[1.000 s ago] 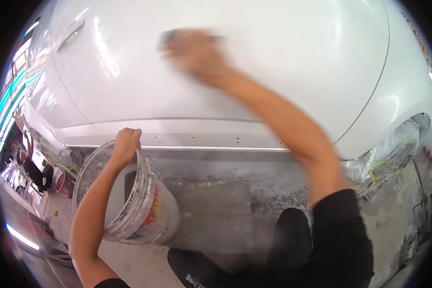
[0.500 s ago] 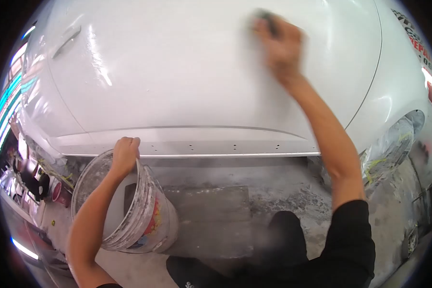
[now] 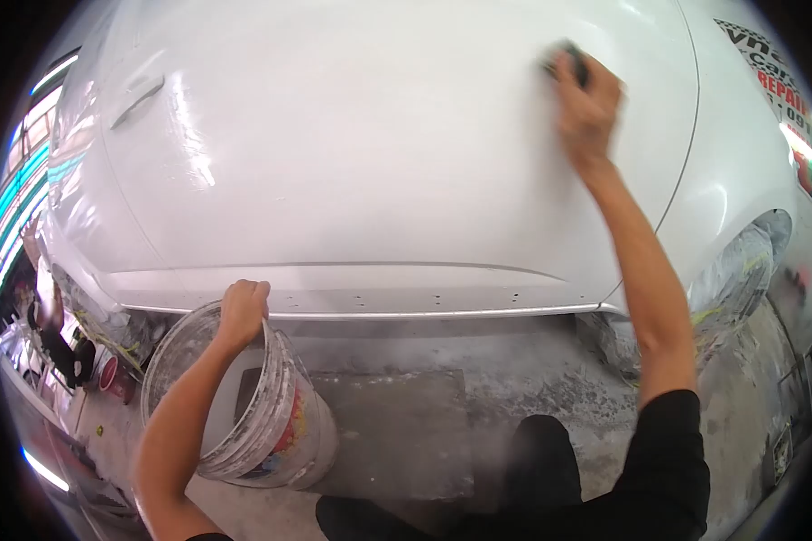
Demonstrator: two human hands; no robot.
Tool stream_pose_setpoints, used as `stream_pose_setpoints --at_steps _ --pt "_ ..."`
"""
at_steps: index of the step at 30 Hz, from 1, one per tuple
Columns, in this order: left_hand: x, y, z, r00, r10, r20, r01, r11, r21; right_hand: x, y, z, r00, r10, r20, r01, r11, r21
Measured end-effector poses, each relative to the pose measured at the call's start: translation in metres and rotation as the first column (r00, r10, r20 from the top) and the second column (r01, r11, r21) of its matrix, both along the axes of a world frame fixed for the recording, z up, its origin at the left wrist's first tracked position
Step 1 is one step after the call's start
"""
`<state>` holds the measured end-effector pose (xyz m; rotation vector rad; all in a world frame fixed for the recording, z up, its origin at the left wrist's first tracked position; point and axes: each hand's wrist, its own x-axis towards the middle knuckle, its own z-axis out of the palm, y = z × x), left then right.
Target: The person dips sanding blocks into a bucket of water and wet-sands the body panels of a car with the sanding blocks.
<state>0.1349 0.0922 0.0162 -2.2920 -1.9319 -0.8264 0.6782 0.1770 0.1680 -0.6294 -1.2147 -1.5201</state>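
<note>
A: Right hand (image 3: 591, 113): what did it hold?

B: A pad (image 3: 575, 67), fingers clamped round it, slightly blurred. The pad was against the white door (image 3: 352, 153), high up, near the right seam (image 3: 696, 90).

A: And the left hand (image 3: 244, 314)?

B: Closed on the bucket (image 3: 311, 428), fingers over its rim (image 3: 269, 383). The bucket stood below the door, beside a dark board (image 3: 406, 433). The handle (image 3: 138, 101) lay well apart from the pad, to the left.

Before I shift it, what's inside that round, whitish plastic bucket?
Inside the round, whitish plastic bucket, a pale surface and dark patch show, unidentifiable. The bare left forearm hides part of the inside.
</note>
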Motion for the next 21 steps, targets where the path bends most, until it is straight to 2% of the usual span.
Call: stream_pose_setpoints --at_steps 1,2,3,4,5,6,7,8,9,10,11,12,16,17,18,19,21 --pt "-0.003 -0.001 0.001 0.999 -0.016 -0.03 0.017 1.0 0.022 -0.053 0.011 0.019 0.997 0.049 -0.052 -0.047 0.998 0.043" --pt "-0.005 0.0 -0.001 0.997 -0.036 -0.066 0.039 0.998 0.043 -0.101 0.025 0.036 0.987 0.157 0.028 -0.158 0.986 0.047" --pt "-0.005 0.002 -0.002 0.993 -0.056 -0.102 0.063 0.996 0.068 -0.157 0.042 0.041 0.963 0.25 0.097 -0.252 0.968 0.008" --pt "-0.01 0.004 -0.006 0.99 -0.064 -0.128 0.075 0.994 0.085 -0.21 0.046 0.035 0.93 0.321 0.18 -0.305 0.946 -0.11" --pt "-0.005 0.002 -0.002 0.997 -0.047 -0.068 0.049 0.999 0.024 -0.231 0.023 0.034 0.906 0.238 0.35 -0.201 0.97 -0.138" --pt "-0.003 -0.001 0.004 1.0 -0.02 -0.011 0.02 0.999 -0.037 -0.232 0.016 0.038 0.921 0.155 0.358 -0.066 0.966 -0.248" --pt "-0.004 -0.004 0.007 0.998 0.015 0.054 -0.01 0.996 -0.094 -0.212 0.016 0.039 0.919 0.209 0.334 -0.125 0.958 -0.257" --pt "-0.008 -0.001 0.002 0.995 -0.065 -0.077 0.066 0.998 0.014 -0.174 0.015 0.035 0.913 0.262 0.312 -0.181 0.947 -0.266" --pt "-0.006 0.001 0.003 0.993 -0.067 -0.1 0.07 0.997 0.027 -0.121 0.007 0.034 0.914 0.202 0.352 -0.14 0.971 -0.194" --pt "-0.002 0.0 0.003 0.99 -0.067 -0.121 0.071 0.997 0.033 -0.069 0.01 0.032 0.916 0.232 0.326 -0.196 0.971 -0.14" --pt "-0.003 -0.001 0.002 0.987 -0.062 -0.148 0.068 0.997 0.036 -0.016 -0.001 0.026 0.961 0.127 0.245 -0.11 0.99 -0.083" --pt "-0.007 0.001 0.001 0.989 -0.061 -0.134 0.067 0.997 0.035 0.041 -0.009 0.012 0.996 0.053 0.073 -0.041 0.987 -0.152" --pt "-0.005 0.007 -0.005 0.995 -0.054 -0.082 0.057 0.998 0.039 0.019 -0.001 0.021 0.996 -0.008 -0.094 0.002 0.998 -0.062" --pt "-0.006 0.005 -0.002 0.995 -0.044 -0.087 0.047 0.998 0.034 -0.035 0.027 0.037 0.999 0.024 0.03 -0.026 0.998 0.066" --pt "-0.01 0.005 0.0 0.998 -0.035 -0.061 0.037 0.998 0.044 -0.106 0.026 0.047 0.995 0.048 -0.088 -0.043 0.997 0.058" --pt "-0.012 0.007 -0.005 0.999 -0.032 -0.03 0.034 0.998 0.047 -0.144 0.029 0.061 0.988 0.098 -0.117 -0.09 0.993 0.073" --pt "-0.008 0.007 -0.002 1.0 -0.024 0.01 0.023 0.999 0.041 -0.154 0.001 0.065 0.987 0.119 -0.107 -0.138 0.971 -0.195"
